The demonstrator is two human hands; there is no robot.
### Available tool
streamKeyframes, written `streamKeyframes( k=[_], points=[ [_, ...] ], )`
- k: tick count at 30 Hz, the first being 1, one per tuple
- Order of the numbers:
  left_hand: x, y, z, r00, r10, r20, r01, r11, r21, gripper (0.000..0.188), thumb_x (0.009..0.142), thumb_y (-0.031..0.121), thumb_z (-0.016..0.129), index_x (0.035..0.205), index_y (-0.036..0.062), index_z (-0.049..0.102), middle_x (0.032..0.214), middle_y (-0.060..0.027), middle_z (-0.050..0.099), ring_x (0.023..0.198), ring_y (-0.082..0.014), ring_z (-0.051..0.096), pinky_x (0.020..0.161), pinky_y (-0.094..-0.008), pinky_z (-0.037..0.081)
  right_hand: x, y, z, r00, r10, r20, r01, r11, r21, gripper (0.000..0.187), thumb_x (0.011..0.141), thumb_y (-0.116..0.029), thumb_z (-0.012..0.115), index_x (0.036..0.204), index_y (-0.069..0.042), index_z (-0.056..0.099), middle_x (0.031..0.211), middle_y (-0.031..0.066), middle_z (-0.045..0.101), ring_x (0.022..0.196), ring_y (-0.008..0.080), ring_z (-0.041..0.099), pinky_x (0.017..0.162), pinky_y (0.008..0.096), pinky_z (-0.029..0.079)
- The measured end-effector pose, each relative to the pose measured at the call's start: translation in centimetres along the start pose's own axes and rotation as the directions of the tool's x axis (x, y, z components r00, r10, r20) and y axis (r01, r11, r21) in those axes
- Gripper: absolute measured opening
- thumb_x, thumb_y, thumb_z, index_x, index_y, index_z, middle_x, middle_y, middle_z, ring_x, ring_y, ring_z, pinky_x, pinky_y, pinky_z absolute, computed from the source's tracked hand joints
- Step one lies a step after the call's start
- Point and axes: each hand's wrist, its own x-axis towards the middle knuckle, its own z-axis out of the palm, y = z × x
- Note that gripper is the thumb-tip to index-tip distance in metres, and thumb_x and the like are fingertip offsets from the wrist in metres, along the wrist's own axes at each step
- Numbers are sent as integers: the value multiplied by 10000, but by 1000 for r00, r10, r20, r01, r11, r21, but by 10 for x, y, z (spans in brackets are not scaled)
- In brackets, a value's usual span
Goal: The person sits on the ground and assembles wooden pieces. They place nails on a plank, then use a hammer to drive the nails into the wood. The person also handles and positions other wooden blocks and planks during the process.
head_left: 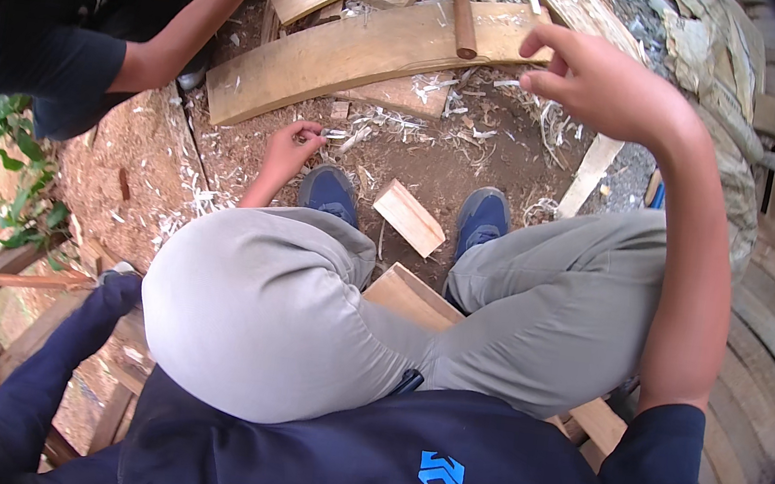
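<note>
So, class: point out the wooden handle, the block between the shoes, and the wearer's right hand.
Wooden handle (464, 21): head view, mid-shaft.
Block (409, 218): head view, upper face.
Right hand (586, 73): head view, back of hand.

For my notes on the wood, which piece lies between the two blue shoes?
The short pale block; the long plank lies farther forward, another board farther back.

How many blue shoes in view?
2: left shoe and right shoe, on either side of a loose wood block. Trousers partly cover them; others could be hidden.
</note>
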Motion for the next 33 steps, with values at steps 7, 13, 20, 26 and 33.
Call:
streamKeyframes(
  k=[7,13,20,26,33],
  points=[
    [15,-8,14,999,-4,-40,10,986,167,277,826,229,765,1086,136,766,908,-79,744,839,-250,722,736,-369,555,20,-16,-2,988,92,124,-111,981,159,342,1009,-282,637,1260,-58,572,804,36,555,679,113,555,632,300,480],
    [14,7,5,993,-119,8,115,976,184,278,831,225,749,1099,154,771,923,-64,748,854,-259,725,740,-379,559,29,-22,-4,984,104,144,-126,981,148,375,1006,-310,649,1286,-73,568,867,46,567,711,120,558,647,300,476],
    [3,2,-24,994,93,-50,-87,988,125,210,930,150,664,1109,85,753,963,-104,695,870,-290,668,787,-373,518,34,-37,-12,987,31,156,-57,984,168,355,1005,-270,642,1284,-64,568,874,77,618,711,134,570,645,318,474],
    [7,26,-68,961,193,-196,-175,979,108,180,994,146,573,1076,22,675,1047,-143,635,937,-309,634,841,-379,495,37,-68,-19,980,-95,172,58,976,210,352,991,-256,653,1265,-47,580,882,85,646,712,151,585,656,328,479],
    [81,31,-113,866,349,-359,-248,921,299,237,1041,203,462,1081,27,617,1032,-175,647,987,-358,638,883,-441,483,56,-64,13,941,-224,256,202,973,109,355,968,-236,645,1249,-29,580,910,160,699,870,338,678,779,438,511]
  ],
)
